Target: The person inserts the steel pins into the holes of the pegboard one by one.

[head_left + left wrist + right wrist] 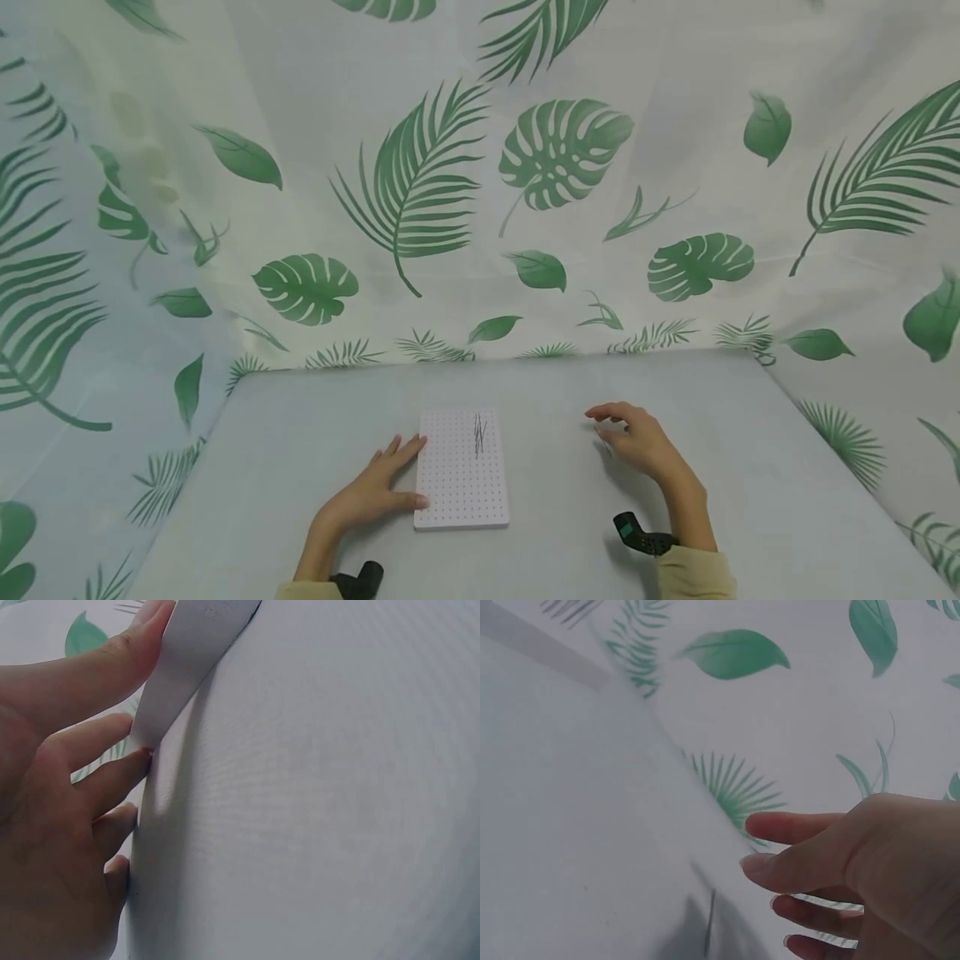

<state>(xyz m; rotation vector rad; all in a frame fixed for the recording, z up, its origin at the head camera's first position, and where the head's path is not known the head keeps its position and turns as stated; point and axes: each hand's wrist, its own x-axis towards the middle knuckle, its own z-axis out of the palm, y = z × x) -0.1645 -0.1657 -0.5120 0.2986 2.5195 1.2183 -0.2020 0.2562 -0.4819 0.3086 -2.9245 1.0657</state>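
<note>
A white rectangular board (461,500) with rows of small holes lies flat on the table. Several thin dark lines (480,437) show at its upper right; whether they are marks or thin upright pieces I cannot tell. My left hand (371,492) rests along the board's left edge, fingers spread and fairly straight, thumb at the near left corner. In the left wrist view the thumb and fingertips touch the board's side (180,667). To the right of the board my right hand (637,442) hovers above the table, fingers loosely bent, thumb and index apart with nothing visible between them.
The table (555,550) has a pale cover. Leaf-patterned cloth (450,317) stands behind and at both sides. A thin dark line (710,922) lies beside shadows below the right hand, its nature unclear. Each wrist carries a black camera mount (641,537).
</note>
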